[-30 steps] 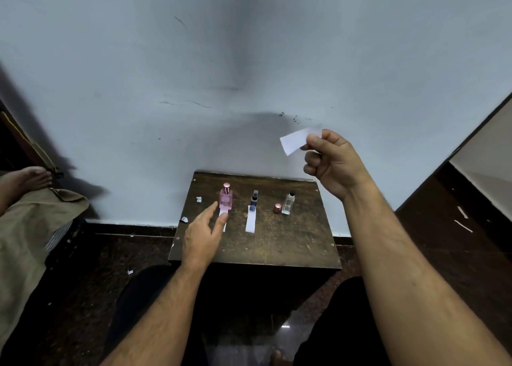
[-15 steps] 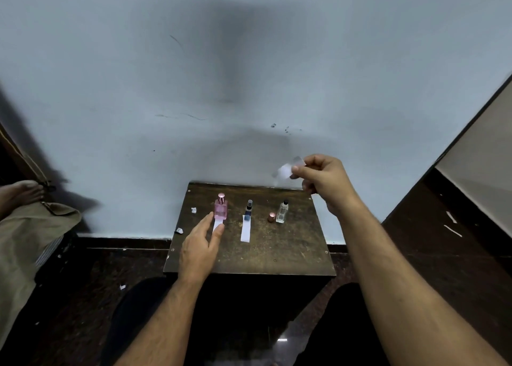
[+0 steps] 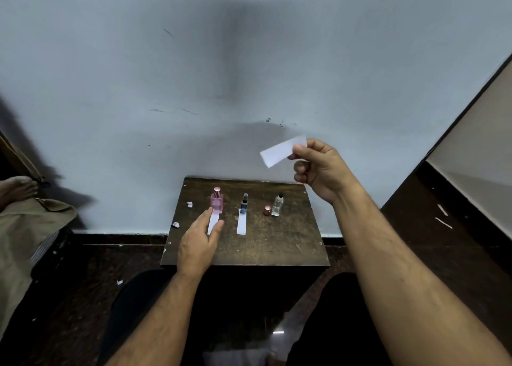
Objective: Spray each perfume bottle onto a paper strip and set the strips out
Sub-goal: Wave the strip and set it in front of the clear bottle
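White paper, a single strip [image 3: 282, 151], is held in my right hand [image 3: 321, 169] higher and farther from the table than half a second ago, when it was blurred and low above the far right corner; it is now sharp against the grey wall [image 3: 249, 61], back near its height of a second ago. The thumb and forefinger pinch the strip's right end, the other fingers curled beneath, and the free end points left and slightly down.

My left hand [image 3: 198, 245] has kept its place over the wooden table [image 3: 277, 243]. Its fingers are straight and slightly spread; between two of them shows the near strip [image 3: 213, 223] that lies in front of the pink bottle [image 3: 217, 201]. Whether the fingertips press that strip or hover above it I cannot tell.

A second strip [image 3: 242, 224] lies flat in front of the dark blue bottle [image 3: 244, 204]. The clear bottle [image 3: 277, 205] stands at the right of the row with a copper-coloured cap [image 3: 267, 210] just beside it on its left, and no strip before it. Two paper scraps [image 3: 190, 204] lie near the table's left edge.
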The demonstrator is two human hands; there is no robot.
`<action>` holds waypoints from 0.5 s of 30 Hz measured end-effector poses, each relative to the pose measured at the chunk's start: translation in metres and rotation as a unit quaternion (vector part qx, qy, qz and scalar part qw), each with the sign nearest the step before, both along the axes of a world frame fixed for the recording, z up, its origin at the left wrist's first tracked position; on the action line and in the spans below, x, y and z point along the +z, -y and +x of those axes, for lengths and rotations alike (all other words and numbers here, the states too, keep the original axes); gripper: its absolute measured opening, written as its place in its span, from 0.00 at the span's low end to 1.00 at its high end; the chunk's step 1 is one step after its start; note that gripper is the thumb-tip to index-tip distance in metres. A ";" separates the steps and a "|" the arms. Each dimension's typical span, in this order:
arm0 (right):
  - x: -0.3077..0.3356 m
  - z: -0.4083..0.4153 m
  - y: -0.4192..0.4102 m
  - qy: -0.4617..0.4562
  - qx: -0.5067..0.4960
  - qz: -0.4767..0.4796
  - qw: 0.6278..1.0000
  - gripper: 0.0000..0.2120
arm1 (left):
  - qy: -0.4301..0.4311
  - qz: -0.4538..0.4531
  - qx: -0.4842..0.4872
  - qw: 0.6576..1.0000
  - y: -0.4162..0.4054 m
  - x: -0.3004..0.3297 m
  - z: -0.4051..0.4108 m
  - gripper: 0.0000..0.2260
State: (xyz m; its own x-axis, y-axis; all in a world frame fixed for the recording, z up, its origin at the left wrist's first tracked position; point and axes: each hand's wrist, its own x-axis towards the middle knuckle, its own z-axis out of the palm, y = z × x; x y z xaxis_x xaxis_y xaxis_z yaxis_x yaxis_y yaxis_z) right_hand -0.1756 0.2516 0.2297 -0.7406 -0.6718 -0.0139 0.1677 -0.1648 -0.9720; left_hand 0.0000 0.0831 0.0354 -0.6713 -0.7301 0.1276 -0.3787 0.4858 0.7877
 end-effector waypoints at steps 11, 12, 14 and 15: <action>-0.003 0.004 0.012 0.018 0.026 -0.016 0.999 0.07 | 0.003 -0.004 0.002 1.000 0.002 0.002 0.005 0.24; -0.008 0.001 0.013 -0.043 -0.001 0.045 0.998 0.07 | 0.003 -0.005 0.002 1.000 0.002 0.002 0.006 0.24; -0.020 0.001 0.015 -0.280 -0.061 0.262 0.921 0.07 | 0.000 -0.005 0.000 1.000 0.001 0.005 0.005 0.24; -0.024 0.000 0.016 -0.328 -0.074 0.306 0.891 0.07 | -0.004 -0.007 -0.004 1.000 0.000 0.006 0.004 0.24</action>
State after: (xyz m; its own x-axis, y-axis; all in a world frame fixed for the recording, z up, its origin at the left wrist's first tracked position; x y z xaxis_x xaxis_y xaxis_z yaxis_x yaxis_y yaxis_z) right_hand -0.1752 0.2355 0.2056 -0.8039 -0.5819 0.1234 -0.4487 0.4569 -0.7681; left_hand 0.0042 0.0829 0.0415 -0.6756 -0.7233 0.1431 -0.3694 0.5000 0.7833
